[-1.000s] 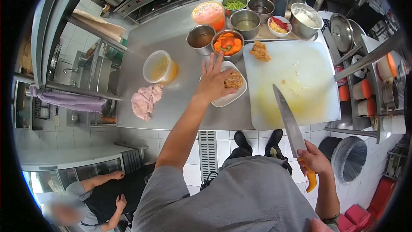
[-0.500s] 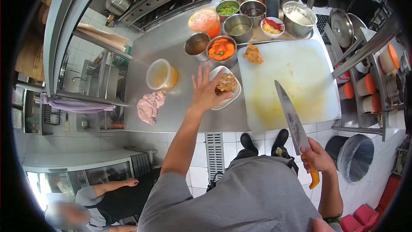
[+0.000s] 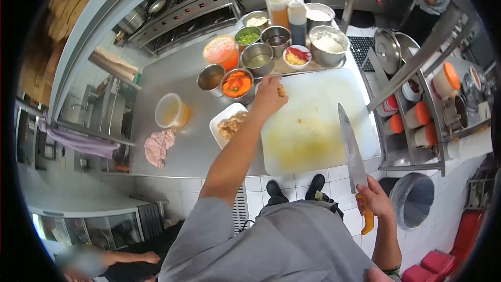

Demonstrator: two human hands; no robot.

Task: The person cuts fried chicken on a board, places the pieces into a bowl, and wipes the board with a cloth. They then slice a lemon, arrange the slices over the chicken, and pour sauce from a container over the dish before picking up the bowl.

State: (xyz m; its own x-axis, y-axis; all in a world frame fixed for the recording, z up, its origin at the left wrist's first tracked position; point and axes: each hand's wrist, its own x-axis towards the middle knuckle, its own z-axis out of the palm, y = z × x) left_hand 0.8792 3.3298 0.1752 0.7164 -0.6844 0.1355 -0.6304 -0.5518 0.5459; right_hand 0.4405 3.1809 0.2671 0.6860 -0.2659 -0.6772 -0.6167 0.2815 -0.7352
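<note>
- Whereas half a second ago spread flat over the white dish, left hand now reaching across to the far left corner of the cutting board, fingers curled over a browned food piece; whether gripped or merely touched, cannot tell.
- Browned piece lying at the board's back edge, just beside the bowl of orange peppers.
- Dish now uncovered, chopped browned bits showing in it, left of the board and touching its edge.
- Right hand closed firmly round the yellow handle of a knife, as before held low off the counter's near edge, blade pointing up over the board's right part.
- Counted: one knife, one board, one white dish, one plastic tub, one pink cloth, three squeeze bottles at the back.
- Steel bowls clustered behind the board; exact count unclear.
- Another person's arms at bottom left.
</note>
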